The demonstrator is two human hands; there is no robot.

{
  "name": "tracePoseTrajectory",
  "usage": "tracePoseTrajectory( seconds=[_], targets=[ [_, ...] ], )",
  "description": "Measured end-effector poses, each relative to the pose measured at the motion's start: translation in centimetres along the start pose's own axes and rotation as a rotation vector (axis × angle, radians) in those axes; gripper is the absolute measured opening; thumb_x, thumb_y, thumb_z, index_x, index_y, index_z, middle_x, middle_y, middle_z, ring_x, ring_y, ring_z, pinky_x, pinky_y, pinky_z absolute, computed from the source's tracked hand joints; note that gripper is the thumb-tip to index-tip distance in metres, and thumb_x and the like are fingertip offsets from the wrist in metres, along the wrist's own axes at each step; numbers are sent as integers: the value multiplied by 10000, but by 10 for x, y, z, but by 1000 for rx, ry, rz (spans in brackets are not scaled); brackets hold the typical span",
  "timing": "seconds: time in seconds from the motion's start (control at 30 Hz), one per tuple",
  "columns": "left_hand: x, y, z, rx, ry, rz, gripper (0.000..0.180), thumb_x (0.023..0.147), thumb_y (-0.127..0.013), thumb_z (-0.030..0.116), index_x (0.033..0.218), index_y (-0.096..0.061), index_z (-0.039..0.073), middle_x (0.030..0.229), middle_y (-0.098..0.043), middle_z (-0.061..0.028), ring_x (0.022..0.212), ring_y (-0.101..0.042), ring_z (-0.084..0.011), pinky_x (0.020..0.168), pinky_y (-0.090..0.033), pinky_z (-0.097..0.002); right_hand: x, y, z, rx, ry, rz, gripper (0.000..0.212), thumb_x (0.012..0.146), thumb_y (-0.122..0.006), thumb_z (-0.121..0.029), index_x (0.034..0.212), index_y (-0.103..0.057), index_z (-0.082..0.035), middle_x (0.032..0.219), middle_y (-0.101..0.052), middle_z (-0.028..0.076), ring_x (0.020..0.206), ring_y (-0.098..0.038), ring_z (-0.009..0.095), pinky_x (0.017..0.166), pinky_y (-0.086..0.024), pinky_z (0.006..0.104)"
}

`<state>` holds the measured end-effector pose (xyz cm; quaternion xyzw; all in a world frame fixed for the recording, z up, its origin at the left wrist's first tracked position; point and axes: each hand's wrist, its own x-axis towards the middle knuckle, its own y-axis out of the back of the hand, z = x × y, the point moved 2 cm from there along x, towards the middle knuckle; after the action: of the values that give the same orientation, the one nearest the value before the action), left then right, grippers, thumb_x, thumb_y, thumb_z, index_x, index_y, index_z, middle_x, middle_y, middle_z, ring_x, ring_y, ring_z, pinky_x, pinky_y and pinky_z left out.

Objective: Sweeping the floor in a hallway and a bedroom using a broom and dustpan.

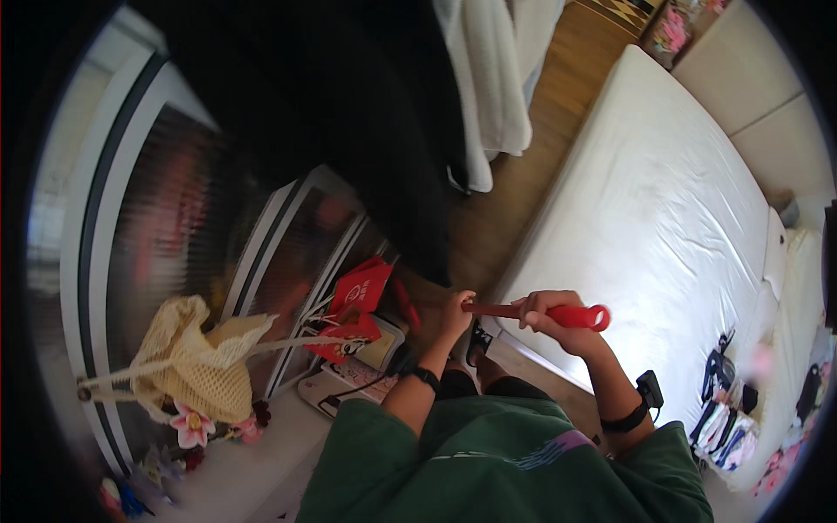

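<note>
Red pole [499, 309], long axis left to right: your left hand [453, 315] grips visible left end; your right hand [547, 315] clasps near thicker right end.

On the right side there is a large bed mattress with a smooth white cover [645, 209], and along its far side stands a beige padded headboard [758, 87]. Near the lower right corner of the bed lies a small pile of white and dark clothes [725, 436]. The floor of brown wooden boards [567, 87] passes beside the bed. On the left stands a tall cabinet with ribbed glass panels and pale frames [166, 209]. In front of it hangs a cream-coloured bag of open knitted mesh [205, 379]. Just below this bag is a pink artificial flower with pointed petals [193, 424]. Farther right is a bright red paper bag [362, 286].
</note>
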<state>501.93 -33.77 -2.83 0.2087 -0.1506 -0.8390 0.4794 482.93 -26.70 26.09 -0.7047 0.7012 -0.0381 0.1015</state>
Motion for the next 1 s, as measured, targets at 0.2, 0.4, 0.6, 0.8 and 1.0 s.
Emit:
tracePoseTrajectory(
  seconds=[0.2,0.4,0.6,0.8,1.0],
  targets=[
    [66,-91,24,-26,-239,-236,155,834,-588,55,927,-710,75,948,-691,-160,942,-648,-348,828,-512,-426,-27,43,-26,-130,79,195,287,914,-637,-53,684,-465,-37,692,-534,53,758,-579,189,1047,-435,443],
    [111,-110,120,-36,-247,-259,95,851,-617,97,901,-698,97,913,-691,-137,945,-638,-336,849,-479,-450,-24,69,-88,-217,137,315,278,879,-651,-66,654,-489,-49,689,-569,73,712,-599,201,1044,-428,511],
    [69,-72,144,84,-219,-172,104,869,-621,192,877,-699,123,870,-690,-104,891,-634,-330,812,-459,-461,-6,67,-139,127,452,543,352,857,-742,-320,821,-456,-118,706,-463,5,666,-525,141,988,-482,497],
    [100,-99,91,5,-173,-51,168,894,-608,225,915,-715,97,851,-690,-131,885,-642,-347,809,-483,-445,29,40,-105,68,426,715,330,884,-655,-215,671,-422,-117,567,-433,-1,555,-426,130,642,-416,305],
    [197,-129,113,-261,-288,-133,206,879,-658,231,884,-705,31,847,-670,-170,870,-632,-330,798,-488,-420,56,18,-104,-219,440,622,407,853,-700,-240,602,-423,-79,564,-453,29,541,-447,185,621,-434,354]
  ],
)
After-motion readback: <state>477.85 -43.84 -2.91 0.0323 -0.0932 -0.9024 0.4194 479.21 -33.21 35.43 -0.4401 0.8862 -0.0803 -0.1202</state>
